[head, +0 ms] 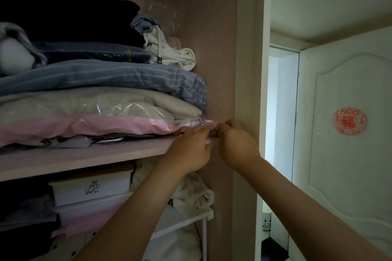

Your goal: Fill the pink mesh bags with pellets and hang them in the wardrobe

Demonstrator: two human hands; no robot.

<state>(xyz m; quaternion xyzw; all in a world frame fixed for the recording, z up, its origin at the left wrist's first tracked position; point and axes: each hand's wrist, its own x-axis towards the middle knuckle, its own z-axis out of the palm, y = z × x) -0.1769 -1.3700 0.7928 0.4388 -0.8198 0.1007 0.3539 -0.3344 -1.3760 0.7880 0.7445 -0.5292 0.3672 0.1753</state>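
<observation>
My left hand had its grip curled nearly closed, fingers folded in around something small and pale at the shelf's right end, and my right hand met it there with thumb and fingertips pinched narrow, the two hands touching at the tips. What sat between them I could barely make out: a scrap of pink showed just above the knuckles, and I judged that to be the pink mesh bag or its cord, though the hands hid most of it and I could not tell whether pellets were in it. It lay right at both grips, pressed close to the wardrobe's side wall where the shelf edge met it, so neither hand had to travel; the right was a shade nearer the wall, the left nearer the shelf. Any hook or peg there was hidden, so I could not tell what the bag would hang from. Its long axis I could not read either. Just left of the hands sat the stack of folded bedding, with a pink wrapped bundle lowest, close enough that the bag could snag on it.
</observation>
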